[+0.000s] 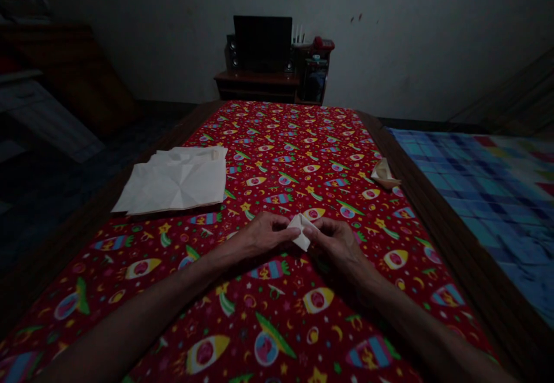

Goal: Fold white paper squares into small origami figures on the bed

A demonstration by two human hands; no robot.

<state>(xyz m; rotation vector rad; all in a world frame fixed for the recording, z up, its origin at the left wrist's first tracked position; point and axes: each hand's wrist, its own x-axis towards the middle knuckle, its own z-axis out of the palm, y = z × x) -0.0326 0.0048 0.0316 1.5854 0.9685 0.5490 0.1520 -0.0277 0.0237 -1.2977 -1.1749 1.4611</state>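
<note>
Between my two hands is a small folded piece of white paper [300, 221], diamond-shaped with a crease down its middle. My left hand [268, 232] pinches its left side, thumb on the near face. From the other side my right hand [340, 241] grips it the same way, its thumb pressed on the paper. The fingers behind the paper are partly hidden. A stack of creased white paper sheets [177, 178] lies to the left, beyond my left hand. Off to the right rests a small folded paper boat-like shape [384, 174].
A red cloth with rocket prints [268, 198] covers the surface before me. At the far end stand a dark monitor [262, 42] with speakers and a red telephone [323, 43]. A blue checkered cloth [459, 187] lies on the right, and a wooden piece of furniture [64, 71] stands left.
</note>
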